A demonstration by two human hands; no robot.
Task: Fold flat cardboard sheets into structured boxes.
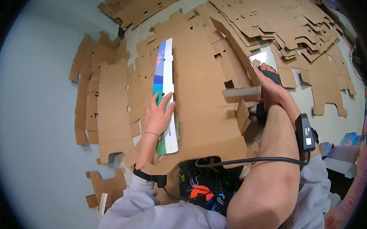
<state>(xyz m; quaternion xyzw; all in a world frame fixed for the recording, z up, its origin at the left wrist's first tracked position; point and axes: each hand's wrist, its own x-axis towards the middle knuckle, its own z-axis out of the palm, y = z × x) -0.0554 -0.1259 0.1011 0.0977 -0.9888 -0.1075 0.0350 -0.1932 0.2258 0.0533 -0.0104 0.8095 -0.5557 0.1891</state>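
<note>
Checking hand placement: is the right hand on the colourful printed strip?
No, the left hand is on the printed strip, while the right hand is at the raised cardboard flap.

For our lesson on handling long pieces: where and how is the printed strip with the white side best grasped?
Probably across its narrow width near mid-length, from above and the near left, where the left hand lies on it. The printed strip is long and slim, lying lengthwise on the brown cardboard, so a middle grip should balance it.
</note>
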